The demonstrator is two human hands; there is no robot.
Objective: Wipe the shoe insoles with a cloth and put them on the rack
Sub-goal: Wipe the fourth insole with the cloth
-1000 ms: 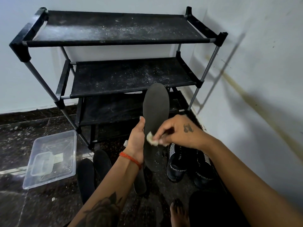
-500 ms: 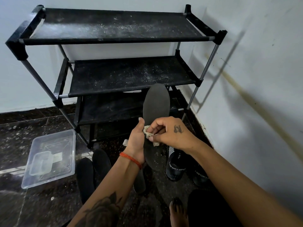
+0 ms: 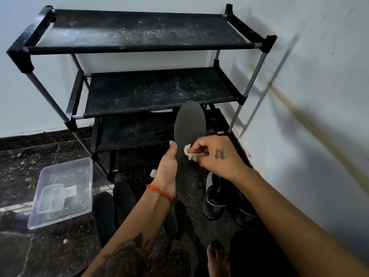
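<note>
Left hand (image 3: 166, 172) gripping upright insole (image 3: 188, 154), right hand (image 3: 214, 156) pinching cloth (image 3: 188, 151) against it; insole hiding part of rack (image 3: 139, 47); shoes (image 3: 214, 198), tub (image 3: 61, 191), spare insoles (image 3: 105, 214) lying on floor.

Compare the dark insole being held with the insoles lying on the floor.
The dark grey held insole stands upright in the left hand, with the right hand rubbing a pale cloth on it. The black floor insoles lie flat, untouched. Similar shape; none is on the rack.
</note>
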